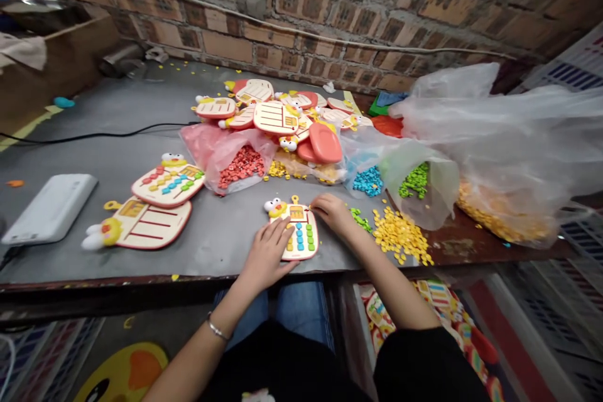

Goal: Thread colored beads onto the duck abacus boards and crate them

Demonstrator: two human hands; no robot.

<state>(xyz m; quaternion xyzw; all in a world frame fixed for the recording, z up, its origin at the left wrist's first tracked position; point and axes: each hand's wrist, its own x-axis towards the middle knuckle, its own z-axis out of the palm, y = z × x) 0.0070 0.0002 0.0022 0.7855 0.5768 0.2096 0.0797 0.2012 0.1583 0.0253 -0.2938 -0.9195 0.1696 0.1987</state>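
A cream, duck-headed toy board (304,250) with rows of blue, green and yellow beads lies at the table's front edge. My left hand (268,252) holds its left side, fingers across the face and thumb by the lower edge, covering part of the beads. At the board's upper right corner, my right hand (332,212) has its fingertips pinched together; whatever is between them is too small to make out. Loose green beads (360,220) and a spread of yellow beads (400,232) lie right of that hand.
Bags of red beads (242,166), blue beads (368,181) and green beads (414,181) lie behind. A pile of toy boards (276,118) sits farther back. At left are a beaded board (168,183), a beadless board (153,226) and a white power bank (51,208).
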